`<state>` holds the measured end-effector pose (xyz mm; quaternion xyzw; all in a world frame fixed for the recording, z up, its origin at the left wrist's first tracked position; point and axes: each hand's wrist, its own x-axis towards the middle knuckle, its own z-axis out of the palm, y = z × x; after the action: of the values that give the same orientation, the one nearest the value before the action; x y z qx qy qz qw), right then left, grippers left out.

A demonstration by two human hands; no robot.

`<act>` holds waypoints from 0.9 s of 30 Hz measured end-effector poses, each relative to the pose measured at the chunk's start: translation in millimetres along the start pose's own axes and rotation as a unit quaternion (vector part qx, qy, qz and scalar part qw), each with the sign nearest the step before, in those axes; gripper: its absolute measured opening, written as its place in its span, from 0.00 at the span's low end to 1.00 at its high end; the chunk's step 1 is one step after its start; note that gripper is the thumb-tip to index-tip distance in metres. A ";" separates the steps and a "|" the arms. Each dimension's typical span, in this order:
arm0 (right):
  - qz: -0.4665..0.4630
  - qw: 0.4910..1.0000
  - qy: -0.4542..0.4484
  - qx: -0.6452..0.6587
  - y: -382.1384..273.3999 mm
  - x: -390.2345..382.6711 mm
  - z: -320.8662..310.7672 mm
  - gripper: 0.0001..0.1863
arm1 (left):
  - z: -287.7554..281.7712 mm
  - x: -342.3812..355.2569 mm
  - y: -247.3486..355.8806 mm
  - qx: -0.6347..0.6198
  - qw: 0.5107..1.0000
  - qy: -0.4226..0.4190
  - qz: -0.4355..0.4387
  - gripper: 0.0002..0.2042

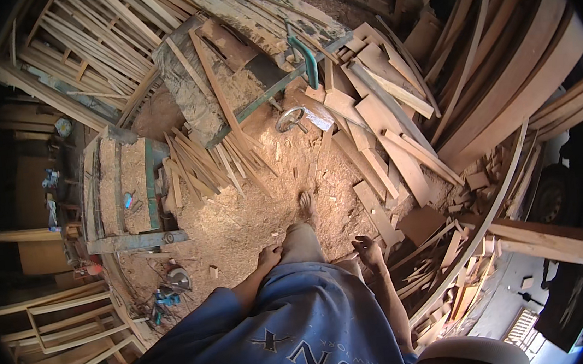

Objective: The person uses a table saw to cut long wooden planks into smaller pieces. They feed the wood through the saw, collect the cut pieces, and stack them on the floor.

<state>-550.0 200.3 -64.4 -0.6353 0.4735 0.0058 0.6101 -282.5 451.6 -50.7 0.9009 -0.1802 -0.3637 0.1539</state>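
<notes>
Now both hands hang empty, left hand (268, 257) and right hand (370, 250), fingers loose, above the sawdust floor (239, 223); offcut planks (379, 137) lie scattered far right, no containers visible nearby.

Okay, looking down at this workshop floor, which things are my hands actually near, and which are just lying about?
Near the hands:
left hand, empty, by the thigh
right hand, empty, beside flat brown wooden offcut boards

Lying about:
green metal-framed sawdust-covered saw bench
small grey metal handwheel
round grey circular saw
pale wooden frames
</notes>
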 end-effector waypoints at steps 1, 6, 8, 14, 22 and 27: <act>-0.014 1.000 -0.022 -0.005 -20.9 20.6 -2.7 0.25 | 1.0 3.0 -10.3 -0.021 1.000 0.000 -0.013 0.17; -0.034 0.998 0.032 0.042 -112.6 118.5 -58.0 0.19 | -4.6 38.1 -49.4 -0.171 0.975 -0.008 -0.142 0.20; -0.047 0.996 0.072 0.025 -150.8 165.5 -88.8 0.15 | -17.3 59.5 -55.4 -0.182 0.972 -0.009 -0.147 0.21; -0.093 0.986 0.132 -0.035 -279.7 306.3 -159.8 0.17 | -55.1 77.2 -59.8 -0.250 0.951 0.009 -0.182 0.15; -0.210 0.953 0.206 -0.071 -399.8 487.2 -170.2 0.12 | -52.2 46.1 -58.4 -0.316 0.916 0.067 -0.238 0.10; -0.311 0.837 0.181 -0.413 -455.3 554.5 -160.9 0.20 | 3.3 36.1 -40.6 -0.405 0.844 0.166 -0.310 0.11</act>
<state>-58.8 -342.7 2.8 -0.9316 0.3071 -0.1042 0.1644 -252.0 471.4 -91.1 0.8144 0.2997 -0.2782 0.4117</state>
